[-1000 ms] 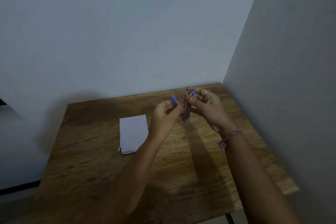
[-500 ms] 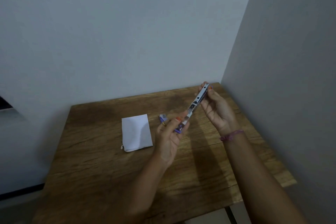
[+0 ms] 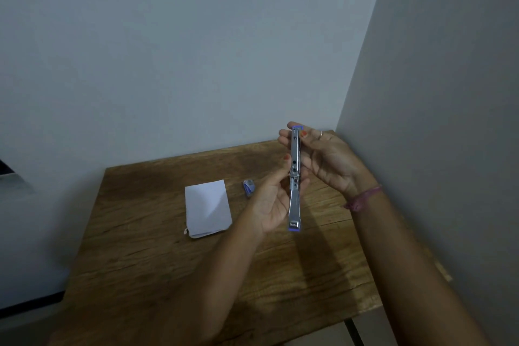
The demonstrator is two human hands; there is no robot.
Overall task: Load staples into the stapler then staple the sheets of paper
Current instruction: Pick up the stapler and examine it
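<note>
A metal stapler (image 3: pixel 295 177) with blue ends is swung fully open into one long straight bar, held upright above the table. My right hand (image 3: pixel 325 160) grips its upper half, fingers wrapped round the top end. My left hand (image 3: pixel 273 199) holds it at the hinge, with the lower half lying along the palm. A small stack of white paper sheets (image 3: pixel 207 208) lies flat on the wooden table (image 3: pixel 140 247), left of my hands. A small blue staple box (image 3: pixel 249 186) rests on the table between the paper and my left hand.
The table stands in a room corner, with a wall behind and a wall close on the right. Its front edge and right edge are in view. A pink band circles my right wrist (image 3: pixel 362 199).
The stapler has been unfolded from nearly closed to fully straight and turned upright. My hands have spread apart along it. The staple box, hidden before, now lies on the table.
</note>
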